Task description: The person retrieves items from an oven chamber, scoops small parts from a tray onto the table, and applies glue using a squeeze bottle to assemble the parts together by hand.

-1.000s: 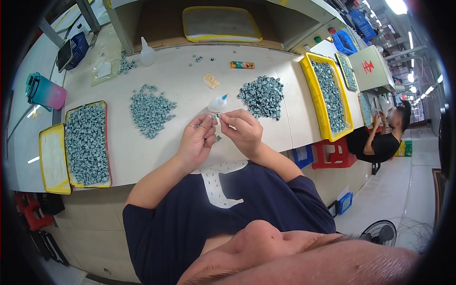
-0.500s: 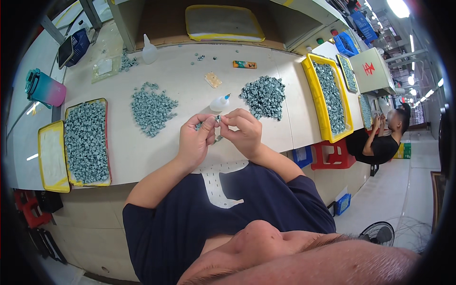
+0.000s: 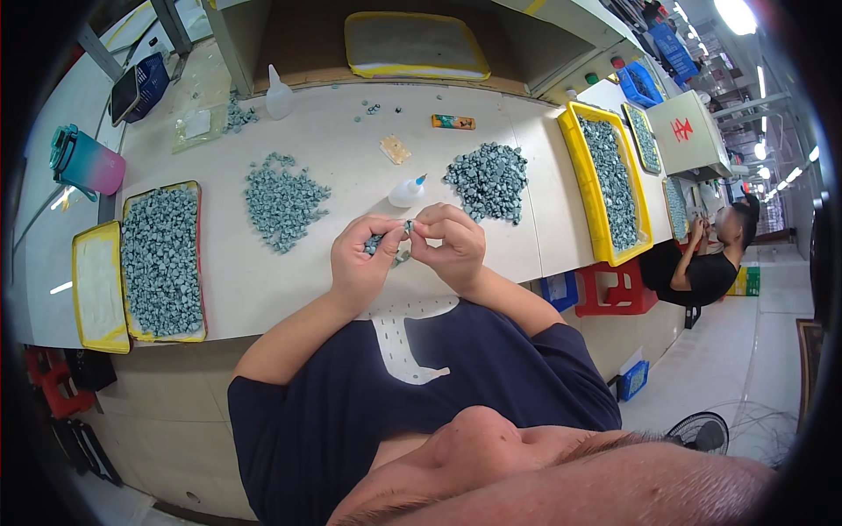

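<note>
My left hand (image 3: 358, 263) is closed, its thumb and forefinger pinching a small grey-green piece (image 3: 408, 226), with more such pieces in its curled fingers. Opposite it, my right hand (image 3: 453, 252) pinches at the same spot, fingertips almost meeting the left ones; they hide most of the piece. Just beyond the hands stands a small white bottle with a blue tip (image 3: 406, 192). A loose pile of grey-green pieces (image 3: 285, 203) lies to the left, and a darker, shinier pile (image 3: 487, 181) to the right. A yellowish perforated card (image 3: 396, 150) rests farther back.
On the left are a filled tray (image 3: 202, 289), a yellow-rimmed tray (image 3: 96, 285) and a teal-pink bottle (image 3: 103, 169). A yellow bin (image 3: 586, 200) of pieces stands right. Behind are a white squeeze bottle (image 3: 280, 96) and an orange-green packet (image 3: 453, 122). A person (image 3: 715, 263) sits far right.
My left fingers have shifted slightly, now showing more of the pieces held in them. The pinched fingertips have moved a little right and down. The things on the table stay put.
</note>
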A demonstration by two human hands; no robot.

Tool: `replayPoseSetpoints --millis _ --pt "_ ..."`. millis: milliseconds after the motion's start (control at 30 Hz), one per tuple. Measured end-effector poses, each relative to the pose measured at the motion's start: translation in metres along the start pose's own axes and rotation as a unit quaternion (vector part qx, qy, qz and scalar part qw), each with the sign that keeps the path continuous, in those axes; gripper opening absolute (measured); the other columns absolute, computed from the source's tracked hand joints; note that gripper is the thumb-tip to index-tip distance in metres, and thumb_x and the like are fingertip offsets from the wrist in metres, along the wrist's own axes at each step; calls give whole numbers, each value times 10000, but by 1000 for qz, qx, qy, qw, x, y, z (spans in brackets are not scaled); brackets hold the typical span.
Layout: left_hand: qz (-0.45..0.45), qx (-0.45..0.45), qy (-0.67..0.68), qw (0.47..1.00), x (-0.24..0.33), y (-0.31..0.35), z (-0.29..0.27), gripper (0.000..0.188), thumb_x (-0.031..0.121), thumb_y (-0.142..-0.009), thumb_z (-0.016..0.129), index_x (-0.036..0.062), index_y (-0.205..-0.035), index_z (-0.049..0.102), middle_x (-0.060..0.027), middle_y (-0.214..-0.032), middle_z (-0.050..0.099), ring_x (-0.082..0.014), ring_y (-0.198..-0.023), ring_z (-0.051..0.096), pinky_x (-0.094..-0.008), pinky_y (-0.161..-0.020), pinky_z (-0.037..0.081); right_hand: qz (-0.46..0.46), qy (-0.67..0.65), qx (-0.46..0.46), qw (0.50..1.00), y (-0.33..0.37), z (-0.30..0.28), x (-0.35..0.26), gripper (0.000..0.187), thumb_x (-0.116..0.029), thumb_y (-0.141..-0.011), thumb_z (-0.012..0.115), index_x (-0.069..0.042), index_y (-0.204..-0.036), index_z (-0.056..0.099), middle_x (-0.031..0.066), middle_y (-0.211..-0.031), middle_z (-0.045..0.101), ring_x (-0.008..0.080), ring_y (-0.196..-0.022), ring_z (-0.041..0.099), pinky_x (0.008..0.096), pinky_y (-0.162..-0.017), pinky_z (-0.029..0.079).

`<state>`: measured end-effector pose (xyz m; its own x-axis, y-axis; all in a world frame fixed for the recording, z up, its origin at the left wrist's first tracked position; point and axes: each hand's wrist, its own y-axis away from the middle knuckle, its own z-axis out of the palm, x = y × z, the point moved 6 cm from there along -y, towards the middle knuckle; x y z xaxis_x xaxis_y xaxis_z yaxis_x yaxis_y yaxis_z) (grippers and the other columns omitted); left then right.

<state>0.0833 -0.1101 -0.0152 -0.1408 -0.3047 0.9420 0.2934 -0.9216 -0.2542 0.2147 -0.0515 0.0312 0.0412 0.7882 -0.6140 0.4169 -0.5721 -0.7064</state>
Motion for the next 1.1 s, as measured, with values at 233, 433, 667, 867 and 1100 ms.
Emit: replayPoseSetpoints --millis 233,433,667,867,1100 --pt "-120 2 90 989 -7 0 6 140 96 -954 579 -22 -1026 606 -34 -846 590 -34 -557 414 -198 -487 312 87 -57 -14 994 14 2 20 216 169 -705 686 35 -858 614 122 -859 673 183 -752 672 249 -626 547" --pt "-180 5 136 974 -18 2 3 229 216 -968 578 -7 -1005 614 8 -767 545 -25 -557 391 -195 -476 317 57 -3 19 998 8 -4 12 198 85 -697 739 -4 -858 668 111 -881 697 189 -739 679 261 -631 553" --pt "-264 -74 233 933 -19 7 17 300 304 -1025 434 26 -977 534 29 -696 397 -44 -541 326 -198 -460 274 21 0 -6 1000 3 -4 5 208 95 -700 734 -5 -872 674 113 -895 693 191 -751 666 256 -612 542" --pt "-270 -93 250 925 -18 7 17 271 283 -1030 413 36 -967 506 36 -695 368 -40 -545 325 -193 -458 262 17 -25 -42 999 2 -3 6 211 92 -705 734 -6 -882 676 111 -900 692 195 -749 661 262 -624 537" --pt "-230 -81 167 955 -21 9 11 242 244 -1020 444 31 -944 529 32 -697 442 -25 -558 379 -196 -465 295 29 -24 -45 998 6 -1 8 228 87 -704 734 -7 -906 684 109 -898 695 194 -762 668 261 -635 543"
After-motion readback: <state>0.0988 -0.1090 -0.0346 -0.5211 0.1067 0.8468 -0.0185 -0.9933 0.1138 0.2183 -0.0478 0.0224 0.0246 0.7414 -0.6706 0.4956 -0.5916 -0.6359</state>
